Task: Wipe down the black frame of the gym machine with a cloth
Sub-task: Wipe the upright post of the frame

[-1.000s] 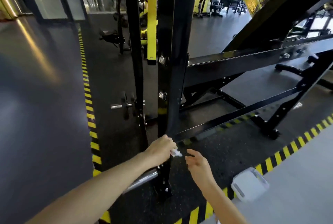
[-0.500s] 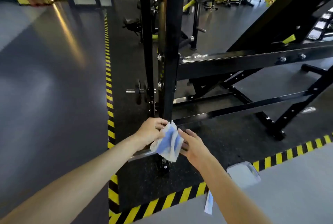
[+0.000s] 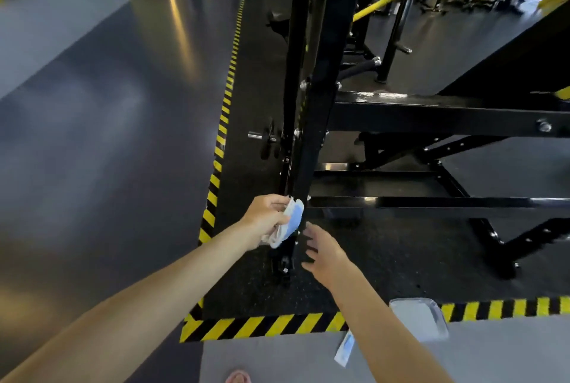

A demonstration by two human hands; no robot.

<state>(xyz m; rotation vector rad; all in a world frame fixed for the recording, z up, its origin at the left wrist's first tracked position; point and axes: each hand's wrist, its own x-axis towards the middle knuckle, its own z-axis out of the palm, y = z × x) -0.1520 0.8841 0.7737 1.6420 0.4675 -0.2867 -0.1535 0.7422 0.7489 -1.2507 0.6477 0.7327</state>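
blue-and-white cloth (image 3: 291, 222) sits bunched in the left hand (image 3: 265, 216) against the black frame (image 3: 311, 136), right hand (image 3: 324, 254) open and empty, so the person should probably flatten it for fuller contact.

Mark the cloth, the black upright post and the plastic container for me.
cloth (image 3: 293, 220): head view, blue fold.
black upright post (image 3: 310, 142): head view, front face.
plastic container (image 3: 422, 318): head view, top face.

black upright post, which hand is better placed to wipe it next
Left: the left hand grips the blue-and-white cloth beside the black upright post; the right hand is open and empty.
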